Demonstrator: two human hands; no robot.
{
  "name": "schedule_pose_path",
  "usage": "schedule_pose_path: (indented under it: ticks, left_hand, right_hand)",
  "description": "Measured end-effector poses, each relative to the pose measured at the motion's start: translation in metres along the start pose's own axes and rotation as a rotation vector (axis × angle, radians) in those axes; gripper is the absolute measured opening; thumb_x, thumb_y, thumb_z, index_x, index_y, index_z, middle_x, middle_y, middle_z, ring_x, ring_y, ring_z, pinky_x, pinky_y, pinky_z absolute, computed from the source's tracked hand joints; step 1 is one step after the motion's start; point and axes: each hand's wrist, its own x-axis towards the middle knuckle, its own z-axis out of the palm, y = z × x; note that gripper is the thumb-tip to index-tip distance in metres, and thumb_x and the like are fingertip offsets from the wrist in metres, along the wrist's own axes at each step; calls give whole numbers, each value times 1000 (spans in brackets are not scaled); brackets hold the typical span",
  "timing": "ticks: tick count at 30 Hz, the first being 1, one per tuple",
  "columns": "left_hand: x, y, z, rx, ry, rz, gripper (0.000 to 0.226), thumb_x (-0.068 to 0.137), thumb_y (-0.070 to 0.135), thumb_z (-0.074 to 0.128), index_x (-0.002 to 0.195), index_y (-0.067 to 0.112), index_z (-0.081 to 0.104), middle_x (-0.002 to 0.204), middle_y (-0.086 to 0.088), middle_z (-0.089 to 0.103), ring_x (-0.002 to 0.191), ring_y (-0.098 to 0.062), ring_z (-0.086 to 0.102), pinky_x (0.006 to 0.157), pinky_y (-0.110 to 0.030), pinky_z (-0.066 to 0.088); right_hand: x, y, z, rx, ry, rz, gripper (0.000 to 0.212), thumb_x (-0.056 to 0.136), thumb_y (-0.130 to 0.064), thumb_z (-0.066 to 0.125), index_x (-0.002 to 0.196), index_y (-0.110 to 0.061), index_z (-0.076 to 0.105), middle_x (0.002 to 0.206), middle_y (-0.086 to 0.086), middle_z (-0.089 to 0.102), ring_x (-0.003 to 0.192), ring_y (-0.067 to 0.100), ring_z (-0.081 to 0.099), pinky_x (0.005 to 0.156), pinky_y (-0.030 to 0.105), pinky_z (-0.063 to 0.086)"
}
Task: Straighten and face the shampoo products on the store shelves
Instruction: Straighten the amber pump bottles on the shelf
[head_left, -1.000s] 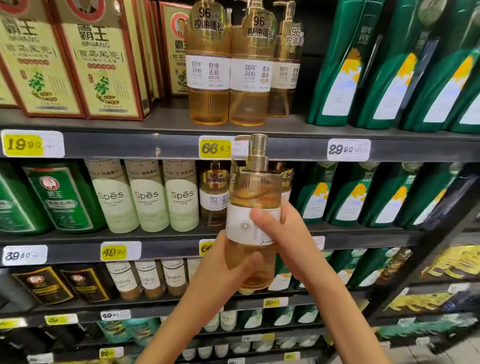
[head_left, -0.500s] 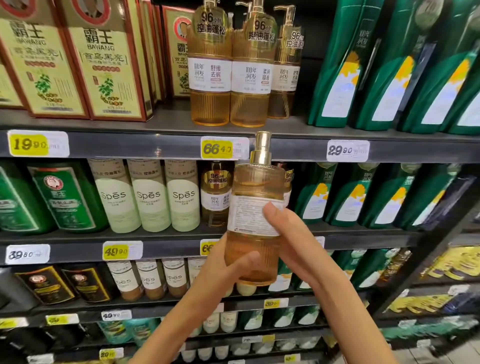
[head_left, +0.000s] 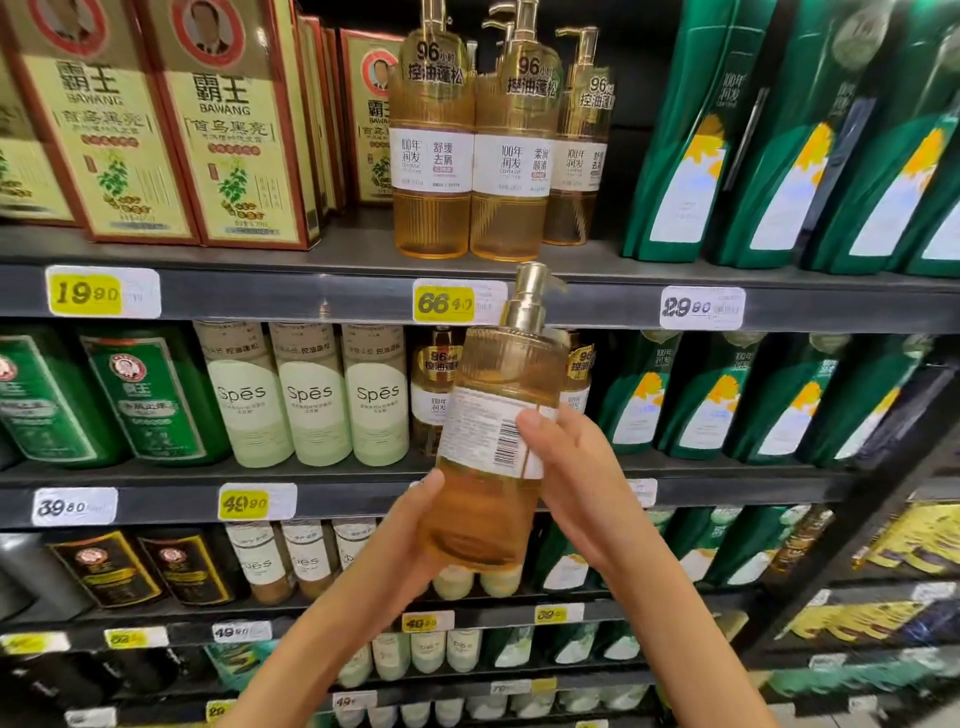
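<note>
We hold the bottle (head_left: 493, 379) near upright before the middle shelf (head_left: 737, 491), left grip (head_left: 410, 540) cupping its base, right grip (head_left: 566, 467) wrapping its middle; barcode (head_left: 506, 441) faces us, so it needs turning.

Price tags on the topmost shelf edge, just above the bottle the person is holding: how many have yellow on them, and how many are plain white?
Yellow tags: 2
White tag: 1
Total: 3
</note>
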Motion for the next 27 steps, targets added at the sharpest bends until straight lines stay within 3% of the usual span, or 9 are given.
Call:
schedule_pose_path:
  ticks: [3, 6, 9, 12, 17, 19, 21, 25, 27]
  left_hand:
    - [1, 2, 4, 272, 210, 140, 92, 38, 82, 68, 112, 29, 54, 105, 17, 70, 101, -1, 64, 78, -16, 50]
    - [-3, -4, 15, 546, 284, 237, 71, 50, 79, 65, 107, 41, 49, 100, 34, 64, 92, 10, 62, 70, -5, 46]
    - [-5, -10, 18, 492, 302, 281, 53, 60, 68, 67, 107, 50, 49, 102, 34, 63, 93, 11, 61, 69, -3, 44]
    - [-10, 2, 6, 432, 182, 198, 55, 53, 79, 65, 103, 61, 55, 107, 27, 66, 100, 5, 62, 76, -10, 48]
    - [-16, 2, 6, -94, -129, -46, 76, 66, 66, 68, 123, 17, 59, 120, -14, 64, 109, -29, 62, 86, -35, 52]
    - [-19, 5, 9, -125, -186, -64, 73, 70, 66, 63, 121, 14, 61, 117, -16, 65, 106, -30, 63, 87, -38, 51]
    - [-17, 15, 13, -4, -67, -110, 68, 65, 69, 64, 116, 23, 66, 118, -9, 66, 110, -23, 62, 85, -31, 53]
    - [-6, 14, 10, 122, 105, -116, 59, 78, 51, 57, 129, 21, 54, 126, -5, 62, 119, -19, 57, 91, -31, 49]
    - [-7, 13, 16, 153, 86, -81, 44, 76, 54, 51, 111, 33, 67, 108, 4, 71, 100, -9, 66, 73, -21, 54]
  right_hand:
    - [2, 0, 12, -140, 204, -49, 74, 59, -28, 86, 121, -9, 50, 114, 12, 67, 100, 18, 68, 81, 30, 56]
    - [1, 2, 21, -271, 297, -62, 76, 51, -33, 83, 116, -18, 46, 107, -1, 66, 87, 2, 68, 70, 18, 55]
    - [0, -1, 21, -281, 212, 34, 78, 59, -36, 84, 124, -15, 46, 114, 2, 66, 97, 9, 67, 83, 26, 56]
    - [-1, -14, 9, -169, -88, 85, 53, 77, -36, 72, 122, -14, 57, 115, 6, 69, 105, 20, 66, 85, 29, 55]
    - [-2, -12, -1, 186, -348, 161, 60, 64, -48, 81, 113, -16, 69, 125, 16, 62, 117, 29, 59, 102, 43, 45]
    - [-3, -6, 1, 193, -320, 139, 50, 68, -47, 79, 109, -19, 72, 120, 11, 66, 111, 25, 63, 102, 46, 43]
    - [-5, -3, 0, 127, -238, 114, 37, 79, -42, 68, 108, -20, 72, 112, 7, 70, 102, 20, 67, 99, 49, 45]
    - [-7, -6, 6, -98, -136, 72, 48, 87, -30, 59, 129, -9, 51, 114, 9, 69, 104, 21, 67, 79, 26, 55]
    - [-5, -3, 8, -158, -97, 80, 55, 86, -38, 61, 131, -9, 49, 116, 10, 68, 106, 21, 66, 82, 28, 56]
